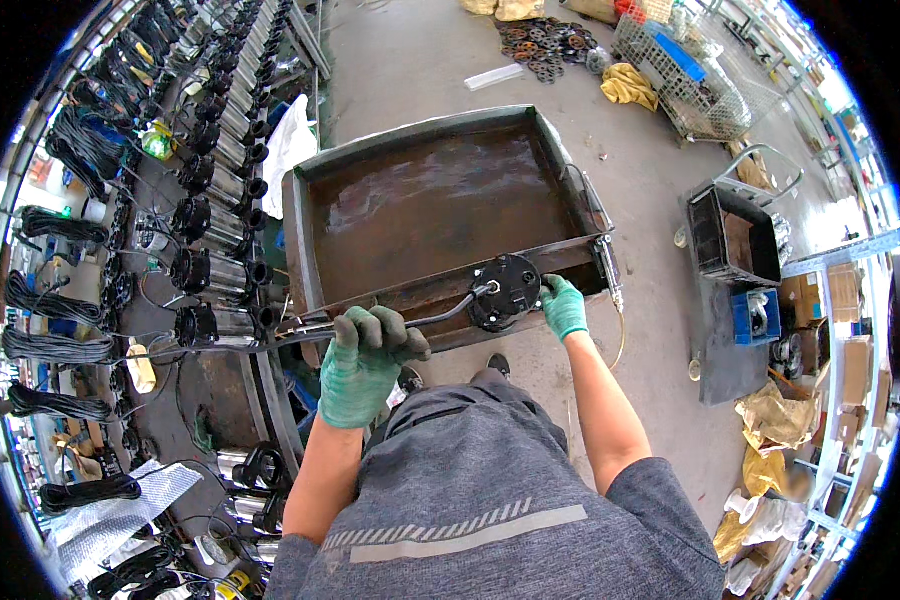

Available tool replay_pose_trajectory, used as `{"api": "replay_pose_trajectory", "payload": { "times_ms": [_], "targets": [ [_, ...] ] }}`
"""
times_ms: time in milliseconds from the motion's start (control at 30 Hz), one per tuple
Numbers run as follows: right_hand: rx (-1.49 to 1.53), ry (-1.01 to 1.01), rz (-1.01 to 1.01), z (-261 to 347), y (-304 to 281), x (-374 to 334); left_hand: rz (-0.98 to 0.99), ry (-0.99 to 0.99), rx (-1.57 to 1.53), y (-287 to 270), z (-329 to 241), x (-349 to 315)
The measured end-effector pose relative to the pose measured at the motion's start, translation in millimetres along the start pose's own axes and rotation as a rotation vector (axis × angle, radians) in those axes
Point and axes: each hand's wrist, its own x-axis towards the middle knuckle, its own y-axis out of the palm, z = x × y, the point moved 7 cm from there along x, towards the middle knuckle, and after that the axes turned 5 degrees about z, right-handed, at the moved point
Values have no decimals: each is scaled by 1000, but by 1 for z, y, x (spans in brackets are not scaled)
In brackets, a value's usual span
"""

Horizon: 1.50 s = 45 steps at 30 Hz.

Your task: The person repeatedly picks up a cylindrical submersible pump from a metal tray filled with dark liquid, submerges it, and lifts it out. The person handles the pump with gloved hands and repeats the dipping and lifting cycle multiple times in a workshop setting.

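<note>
My right hand (564, 306), in a green glove, grips the rim of a round black pump (506, 292) at the near edge of the tank. Seen end-on, the pump shows a bolted black cap, and its body below is hidden. From the cap's middle a black cable (438, 319) runs left to my left hand (362, 362). That hand wears a green glove with dark grey fingers, which curl at the cable; part of the grip is hidden. Beyond both hands stands a rectangular metal tank (420, 128) holding brown, murky liquid.
Steel-bodied pumps (215, 225) with black ends line the bench at left, beside coiled black cables (60, 345). A metal fitting with a thin hose (610, 275) sits on the tank's right edge. Farther right are a cart with a black crate (705, 230), a blue bin (757, 318) and a wire cage (660, 70).
</note>
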Motion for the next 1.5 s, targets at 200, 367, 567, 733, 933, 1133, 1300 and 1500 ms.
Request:
{"api": "replay_pose_trajectory", "payload": {
  "times_ms": [200,367,567,733,933,1133,1300,1500],
  "targets": [
    [-51,13,36,-5,10,7,-45,-3,18,-1,1,-2],
    [-141,13,77,-6,16,12,-7,-9,-4,-8,3,-4],
    [-27,66,98,-34,21,21,-130,52,85,-11,-5,-5],
    [229,140,133,18,-10,11,-351,190,3,-80,-54,-34],
    [103,-259,133,199,-2,-28,-714,186,383,-188,-76,-88],
    [100,-337,74,216,7,-33,-695,295,316,-177,-80,-97],
    [59,-298,-30,103,-14,-11,-339,269,66,-85,-97,-73],
    [-212,-241,-37,33,15,5,-227,89,55,-42,-28,-7]
  ]
}}
